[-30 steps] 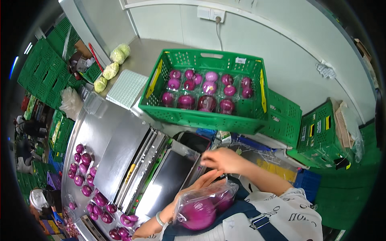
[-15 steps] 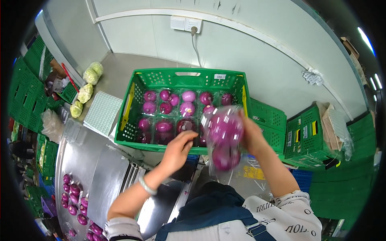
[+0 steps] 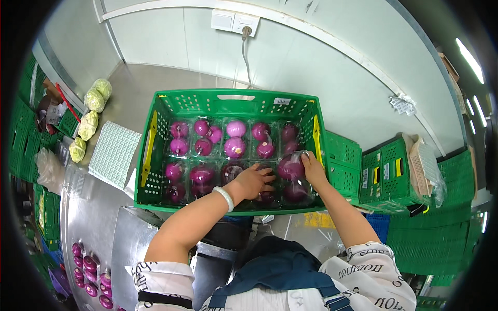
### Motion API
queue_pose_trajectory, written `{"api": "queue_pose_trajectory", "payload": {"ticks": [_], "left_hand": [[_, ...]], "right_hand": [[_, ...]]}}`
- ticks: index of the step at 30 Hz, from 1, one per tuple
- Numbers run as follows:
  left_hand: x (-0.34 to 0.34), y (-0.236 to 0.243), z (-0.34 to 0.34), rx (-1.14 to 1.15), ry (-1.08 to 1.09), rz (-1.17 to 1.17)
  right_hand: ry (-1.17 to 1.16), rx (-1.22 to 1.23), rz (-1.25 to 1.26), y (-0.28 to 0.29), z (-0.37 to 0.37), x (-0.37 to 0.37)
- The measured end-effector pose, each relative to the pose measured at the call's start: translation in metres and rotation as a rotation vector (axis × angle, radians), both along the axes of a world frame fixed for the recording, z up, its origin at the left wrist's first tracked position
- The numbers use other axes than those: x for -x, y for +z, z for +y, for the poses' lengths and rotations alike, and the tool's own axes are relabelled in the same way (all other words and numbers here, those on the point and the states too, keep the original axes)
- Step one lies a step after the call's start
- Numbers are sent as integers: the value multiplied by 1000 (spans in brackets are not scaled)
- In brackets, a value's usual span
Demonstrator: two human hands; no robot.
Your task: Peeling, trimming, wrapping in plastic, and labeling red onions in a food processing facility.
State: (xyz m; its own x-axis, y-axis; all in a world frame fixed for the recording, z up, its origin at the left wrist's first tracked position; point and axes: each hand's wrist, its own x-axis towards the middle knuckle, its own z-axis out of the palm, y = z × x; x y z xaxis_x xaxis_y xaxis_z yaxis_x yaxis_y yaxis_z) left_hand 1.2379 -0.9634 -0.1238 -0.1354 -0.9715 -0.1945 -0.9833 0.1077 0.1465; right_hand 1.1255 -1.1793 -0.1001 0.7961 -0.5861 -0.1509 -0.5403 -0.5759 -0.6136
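A green plastic crate (image 3: 290,107) in front of me holds rows of clear packs of red onions (image 3: 234,140), mostly two onions to a pack. My right hand (image 3: 314,173) grips the outer side of one such onion pack (image 3: 294,181), which sits inside the crate's near right corner. Beside it, my left hand (image 3: 252,182) rests with fingers spread over another pack in the near row, partly hiding it.
More red onions (image 3: 91,276) lie on the steel table at lower left. Pale green trays (image 3: 115,153) are stacked left of the crate, with cabbages (image 3: 89,124) beyond. Stacked green crates (image 3: 385,173) stand at right. A cable (image 3: 244,59) hangs from the wall socket behind.
The onion pack in my right hand has gone from above the crate's near edge down into its near right corner. My left hand has moved right, onto the neighbouring pack. The view has shifted slightly.
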Motion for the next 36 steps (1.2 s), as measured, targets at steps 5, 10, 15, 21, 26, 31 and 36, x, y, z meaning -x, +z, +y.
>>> {"api": "queue_pose_trajectory", "payload": {"ticks": [5,10,15,21,26,31,36], "left_hand": [[-1,12,-4,-21,5,45],[-2,12,2,-52,27,87],[-6,9,5,-15,119,341],[10,78,53,571,579,552],[83,102,138,864,1154,922],[184,72,188,753,1419,1162],[256,42,206,654,1483,1497]], "right_hand": [[-47,3,59,-16,-11,2],[22,204,296,24,32,-4],[363,557,391,8,46,16],[542,558,138,40,40,14],[781,240,-348,43,119,113],[281,258,-66,-144,100,162],[-40,-910,8,-167,98,131]]}}
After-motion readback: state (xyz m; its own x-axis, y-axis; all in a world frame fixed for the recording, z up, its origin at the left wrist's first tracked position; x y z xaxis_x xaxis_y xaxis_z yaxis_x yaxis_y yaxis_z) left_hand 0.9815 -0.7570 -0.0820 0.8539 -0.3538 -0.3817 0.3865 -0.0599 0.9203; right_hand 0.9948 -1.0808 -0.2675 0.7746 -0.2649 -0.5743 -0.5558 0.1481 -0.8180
